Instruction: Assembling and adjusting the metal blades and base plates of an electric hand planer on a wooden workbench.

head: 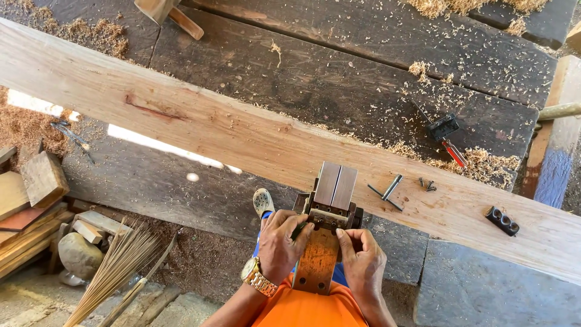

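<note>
We see a long pale plank [200,127] running across the dark workbench [339,85] from far left to near right, and at its near edge sits a wooden block tool [327,209], a dark slatted top with a metal middle and a rusty brown plate hanging down toward us. Our left hand [279,245], with a gold watch [259,277] on the wrist, has its fingers curled closed on the left side of the tool, pinching something small and dark at the metal part; what it is we cannot tell. Our right hand [363,257] presses thumb and fingers closed against the right side of the same metal part, just touching the rusty plate.

On the plank, just right of the tool, lie a metal pin with a thin rod [387,189], a pair of small screws [427,184], and farther right a black piece with holes [502,220]. A red-handled tool [448,136] rests on the bench among shavings. A straw broom [118,266] leans near left
</note>
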